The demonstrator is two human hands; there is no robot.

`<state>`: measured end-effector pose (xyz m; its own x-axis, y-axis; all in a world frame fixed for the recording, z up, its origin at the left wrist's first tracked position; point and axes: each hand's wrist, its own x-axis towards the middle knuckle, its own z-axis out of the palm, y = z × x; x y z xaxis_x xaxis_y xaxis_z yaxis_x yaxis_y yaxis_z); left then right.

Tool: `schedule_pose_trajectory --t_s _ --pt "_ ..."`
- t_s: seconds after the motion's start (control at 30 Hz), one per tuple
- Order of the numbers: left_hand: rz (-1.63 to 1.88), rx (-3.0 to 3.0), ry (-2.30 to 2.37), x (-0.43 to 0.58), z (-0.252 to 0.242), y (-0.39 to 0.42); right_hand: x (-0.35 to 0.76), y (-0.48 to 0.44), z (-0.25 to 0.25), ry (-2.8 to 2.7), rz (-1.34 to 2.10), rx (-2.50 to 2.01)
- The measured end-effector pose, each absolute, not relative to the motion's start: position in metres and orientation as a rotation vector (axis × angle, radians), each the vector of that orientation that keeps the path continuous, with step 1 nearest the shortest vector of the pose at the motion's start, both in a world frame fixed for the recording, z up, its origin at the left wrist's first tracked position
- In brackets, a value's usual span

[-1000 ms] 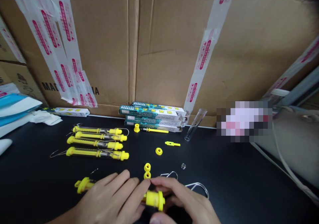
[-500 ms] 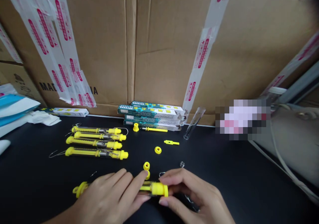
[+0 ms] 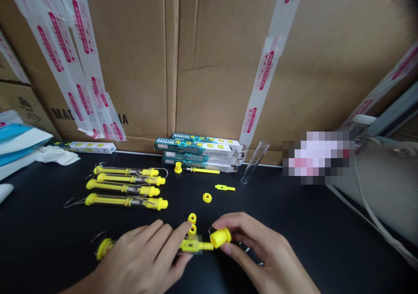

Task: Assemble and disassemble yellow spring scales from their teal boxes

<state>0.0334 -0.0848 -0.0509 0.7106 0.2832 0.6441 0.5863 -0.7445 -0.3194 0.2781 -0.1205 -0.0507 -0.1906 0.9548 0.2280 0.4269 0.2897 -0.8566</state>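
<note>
My left hand point(image 3: 143, 257) is wrapped round the clear tube of a spring scale point(image 3: 192, 245), lying sideways low in the head view. Its yellow inner part sticks out of the right end, and a yellow fitting with a wire hook shows at the left end. Between thumb and fingers, my right hand point(image 3: 257, 252) pinches a yellow end cap point(image 3: 220, 238), just apart from the inner part's threaded tip. A thin wire loop shows beside the cap. Just beyond my left fingertips lie two small yellow collars point(image 3: 192, 219), the nearer one partly behind the index finger.
Several assembled spring scales point(image 3: 127, 201) lie in a row at left. Farther back are a yellow ring point(image 3: 207, 197), a flat yellow piece point(image 3: 225, 187), a yellow rod point(image 3: 205, 170) and a clear tube point(image 3: 254, 163). Stacked small boxes point(image 3: 199, 148) stand against a large carton point(image 3: 212, 67).
The yellow cap has come off the tube's right end in my right hand, moving right and slightly up. The inner part's tip is now exposed. My left hand stays round the tube.
</note>
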Motion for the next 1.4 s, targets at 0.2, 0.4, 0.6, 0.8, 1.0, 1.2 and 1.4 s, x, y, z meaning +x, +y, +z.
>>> schedule_pose_trajectory --t_s 0.2,0.4,0.6,0.8,1.0,1.2,1.4 --pt "-0.675 -2.516 -0.654 0.029 -0.052 -0.087 0.279 -0.121 -0.048 -1.816 0.806 -1.261" --pt "-0.667 -2.507 -0.646 0.027 -0.053 -0.085 0.273 -0.122 -0.047 -1.828 0.829 -1.297" --pt "-0.643 -2.53 -0.625 0.03 -0.054 -0.084 0.269 -0.126 -0.058 -1.985 0.6 -1.265" --pt "-0.663 -2.513 -0.655 0.03 -0.053 -0.088 0.271 -0.126 -0.05 -2.024 0.586 -1.284" --pt "-0.693 -2.511 -0.657 0.029 -0.056 -0.087 0.299 -0.115 -0.029 -1.83 0.715 -1.526" --pt "-0.66 -2.535 -0.674 0.03 -0.056 -0.086 0.335 -0.095 -0.025 -1.96 0.411 -1.744" --pt "-0.703 -2.524 -0.641 0.031 -0.051 -0.084 0.334 -0.087 -0.033 -2.037 0.414 -1.791"
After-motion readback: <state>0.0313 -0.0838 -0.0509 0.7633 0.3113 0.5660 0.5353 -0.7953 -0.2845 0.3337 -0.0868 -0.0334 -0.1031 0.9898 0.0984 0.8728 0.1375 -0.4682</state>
